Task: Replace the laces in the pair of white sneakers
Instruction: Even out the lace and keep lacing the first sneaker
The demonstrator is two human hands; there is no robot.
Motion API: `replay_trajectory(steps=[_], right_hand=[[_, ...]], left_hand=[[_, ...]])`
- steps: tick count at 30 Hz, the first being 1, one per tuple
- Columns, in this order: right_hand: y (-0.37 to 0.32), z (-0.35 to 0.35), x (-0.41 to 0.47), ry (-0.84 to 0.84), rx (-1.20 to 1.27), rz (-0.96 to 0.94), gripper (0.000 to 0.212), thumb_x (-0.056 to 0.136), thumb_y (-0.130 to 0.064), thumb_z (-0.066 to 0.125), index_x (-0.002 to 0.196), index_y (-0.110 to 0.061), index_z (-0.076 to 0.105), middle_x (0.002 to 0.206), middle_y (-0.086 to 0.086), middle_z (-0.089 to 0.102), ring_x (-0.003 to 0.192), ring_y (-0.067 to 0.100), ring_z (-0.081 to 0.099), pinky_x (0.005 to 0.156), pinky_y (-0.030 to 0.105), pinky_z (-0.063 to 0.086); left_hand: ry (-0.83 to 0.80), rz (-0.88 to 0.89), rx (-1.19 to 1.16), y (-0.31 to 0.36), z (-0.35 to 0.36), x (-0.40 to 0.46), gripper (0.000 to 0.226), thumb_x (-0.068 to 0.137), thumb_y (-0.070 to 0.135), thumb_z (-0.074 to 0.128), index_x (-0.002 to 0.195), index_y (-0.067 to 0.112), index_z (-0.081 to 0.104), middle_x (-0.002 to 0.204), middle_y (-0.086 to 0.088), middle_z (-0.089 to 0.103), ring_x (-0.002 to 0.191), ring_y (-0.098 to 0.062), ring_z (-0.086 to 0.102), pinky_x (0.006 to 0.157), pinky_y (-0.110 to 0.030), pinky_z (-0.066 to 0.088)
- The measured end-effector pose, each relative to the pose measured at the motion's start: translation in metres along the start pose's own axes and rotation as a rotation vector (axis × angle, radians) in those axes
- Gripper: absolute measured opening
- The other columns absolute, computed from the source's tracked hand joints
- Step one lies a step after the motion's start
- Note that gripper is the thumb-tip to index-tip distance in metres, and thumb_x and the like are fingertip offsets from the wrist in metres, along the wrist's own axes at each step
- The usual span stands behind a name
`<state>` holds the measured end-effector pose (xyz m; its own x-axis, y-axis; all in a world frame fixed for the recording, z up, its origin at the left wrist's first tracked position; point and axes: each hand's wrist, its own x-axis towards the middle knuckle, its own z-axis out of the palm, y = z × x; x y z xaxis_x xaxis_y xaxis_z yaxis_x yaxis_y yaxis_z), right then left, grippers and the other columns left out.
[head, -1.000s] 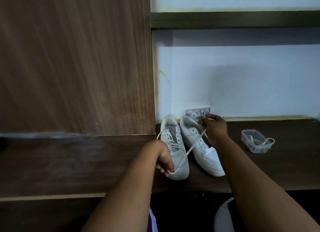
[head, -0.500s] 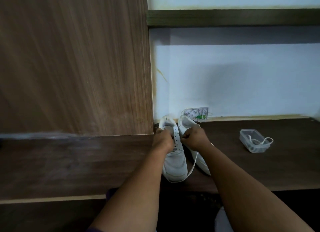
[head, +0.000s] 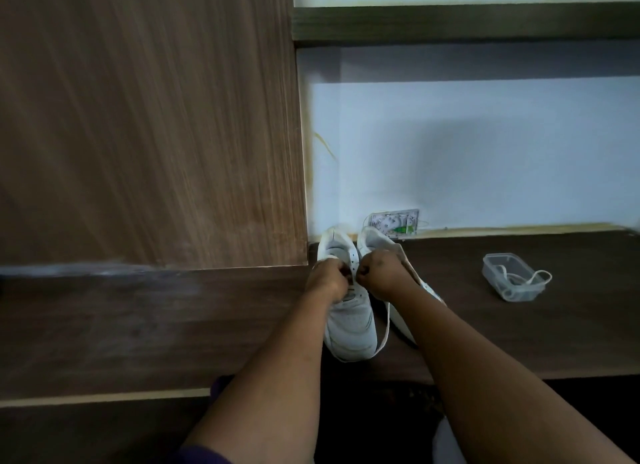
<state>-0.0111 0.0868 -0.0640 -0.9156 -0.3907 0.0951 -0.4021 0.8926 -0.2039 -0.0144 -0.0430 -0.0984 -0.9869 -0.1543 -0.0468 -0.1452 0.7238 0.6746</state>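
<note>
Two white sneakers stand side by side on the dark wooden desk (head: 519, 332), toes toward me. Over the eyelets of the left sneaker (head: 351, 325), my left hand (head: 327, 278) and my right hand (head: 382, 275) are both curled, each pinching the white lace (head: 386, 328). A loop of that lace hangs down past the toe, between the two shoes. My right forearm covers most of the right sneaker (head: 372, 237), leaving its heel and part of its side showing.
A clear plastic container (head: 512, 282) with another white lace spilling over its rim sits on the desk to the right. A wood cabinet panel (head: 149, 124) rises at left, a wall socket (head: 394, 223) sits behind the shoes, and a shelf (head: 464, 24) runs above.
A second ago my hands were apart, the lace stretched between the toe and the far right heel. Both hands have come together over the left sneaker's eyelets, and the lace now hangs slack.
</note>
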Motion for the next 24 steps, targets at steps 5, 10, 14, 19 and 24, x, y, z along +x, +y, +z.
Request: replay_trajectory(steps=[5,10,14,19,24], right_hand=[[0.016,-0.007,-0.002,-0.315,0.191,0.225,0.024,0.091,-0.027,0.059,0.086,-0.005,0.068,0.082,0.012,0.066,0.061,0.017,0.054,0.060,0.027,0.044],[0.035,-0.032,-0.032,-0.841,0.610,0.324,0.010,0.092,-0.017,0.060,0.083,-0.012,0.062,0.062,-0.003,0.065,0.055,0.006,0.060,0.059,0.020,0.048],[0.029,-0.034,-0.040,-0.910,0.874,0.213,0.013,0.097,-0.013,0.051,0.096,-0.007,0.062,0.098,0.011,0.069,0.096,0.024,0.065,0.098,0.040,0.048],[0.007,-0.039,-0.041,-0.676,1.579,0.231,0.025,0.102,-0.016,0.037,0.094,-0.002,0.056,0.064,0.012,0.066,0.083,0.029,0.071,0.079,0.036,0.058],[0.001,-0.040,-0.030,-0.417,1.871,0.337,0.017,0.099,-0.008,0.042,0.094,-0.002,0.058,0.066,0.009,0.058,0.079,0.026,0.070,0.071,0.036,0.060]], left_hand=[[-0.035,0.025,-0.021,-0.003,-0.007,0.001,0.010,0.093,0.020,0.056,0.085,0.019,0.062,0.116,-0.010,0.063,0.105,-0.027,0.061,0.093,-0.037,0.051],[0.006,0.019,0.005,-0.003,-0.016,0.000,0.010,0.091,0.020,0.055,0.082,0.017,0.060,0.112,-0.011,0.064,0.111,-0.028,0.058,0.093,-0.041,0.051],[0.002,0.011,-0.004,0.001,-0.010,-0.008,0.010,0.093,0.018,0.051,0.085,0.018,0.058,0.103,-0.007,0.066,0.097,-0.027,0.061,0.083,-0.034,0.051],[-0.045,-0.048,-0.194,0.000,-0.007,-0.009,0.013,0.090,0.017,0.055,0.079,0.019,0.062,0.099,-0.014,0.069,0.096,-0.031,0.065,0.084,-0.038,0.054],[-0.072,-0.092,-0.287,-0.007,-0.008,-0.002,0.014,0.083,0.018,0.056,0.079,0.015,0.069,0.092,-0.014,0.071,0.088,-0.031,0.068,0.083,-0.044,0.057]])
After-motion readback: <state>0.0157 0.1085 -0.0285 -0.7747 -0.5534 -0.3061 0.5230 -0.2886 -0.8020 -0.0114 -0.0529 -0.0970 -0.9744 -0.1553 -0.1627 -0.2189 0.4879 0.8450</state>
